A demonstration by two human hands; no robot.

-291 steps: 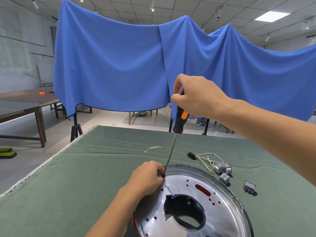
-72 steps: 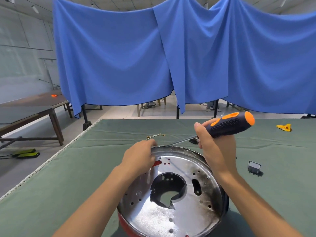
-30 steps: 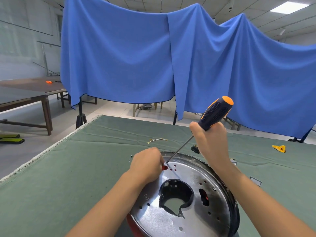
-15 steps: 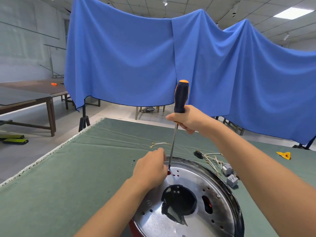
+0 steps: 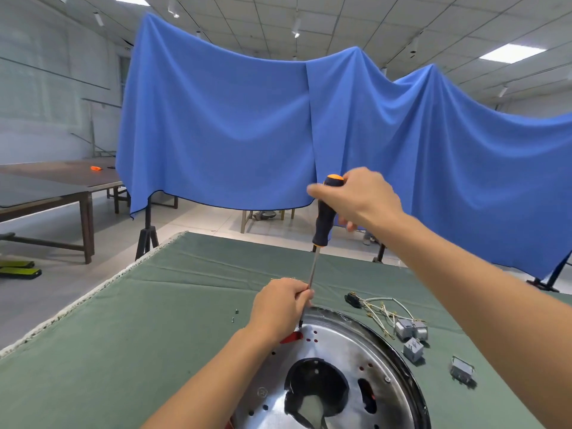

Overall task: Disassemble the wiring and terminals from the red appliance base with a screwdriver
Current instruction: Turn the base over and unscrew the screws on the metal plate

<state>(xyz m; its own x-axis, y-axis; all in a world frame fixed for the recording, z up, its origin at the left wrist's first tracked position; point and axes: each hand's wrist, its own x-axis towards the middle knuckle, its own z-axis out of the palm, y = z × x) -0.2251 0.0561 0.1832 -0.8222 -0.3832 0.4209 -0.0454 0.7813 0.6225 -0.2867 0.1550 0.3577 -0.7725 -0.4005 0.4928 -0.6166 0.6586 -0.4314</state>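
We're working on the red appliance base (image 5: 337, 376), which is sitting near-centre on the green cloth of the table (image 5: 130, 342), shiny metal plate facing up; red is showing only through the slots and at the near-left edge. Our right hand (image 5: 360, 198) is wrapping the top of the screwdriver (image 5: 324, 218) handle, fingers curling round the black-and-orange grip, slightly blurred. The screwdriver is standing close to upright, handle leaning a little right, tip going down at the far-left part of the plate beside a cluster of small holes. Our left hand (image 5: 280, 306) is sitting at the far-left rim of the base, fingers curling and pinching the shaft just above the tip; we cannot tell whether the tip is seated in a screw, since the hand is covering it.

Loose wiring (image 5: 377, 308) with white leads and brass terminals is lying on the cloth just right of the base, far side. Grey connector blocks (image 5: 411, 331) are lying touching its near end. A separate grey part (image 5: 462, 370) is lying further right and nearer. Two small screws (image 5: 235, 314) are lying left of our left hand. A blue curtain (image 5: 247, 134) is hanging beyond the table.
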